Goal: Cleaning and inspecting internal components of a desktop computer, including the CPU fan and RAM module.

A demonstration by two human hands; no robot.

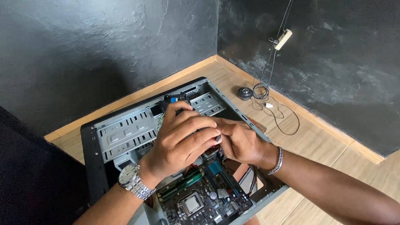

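An open computer case [91, 147] lies on its side on a wooden floor. Its motherboard [203, 205] shows at the bottom, with a bare processor socket [190, 202] and a green memory stick [181, 185]. My left hand [178, 137], with a silver watch on the wrist, is curled over the middle of the case beside the metal drive bays [125, 133]. My right hand [241, 142], wearing a silver bracelet, meets it fingertip to fingertip around a small dark part [217, 137]. What the left fingers grip is hidden. A blue connector [173, 99] shows just behind the left hand.
Dark walls meet in a corner behind the case. Thin black cables [275, 112] lie coiled on the floor at the right next to a small round black object [245, 92]. A white plug [282, 39] hangs on a wire against the right wall.
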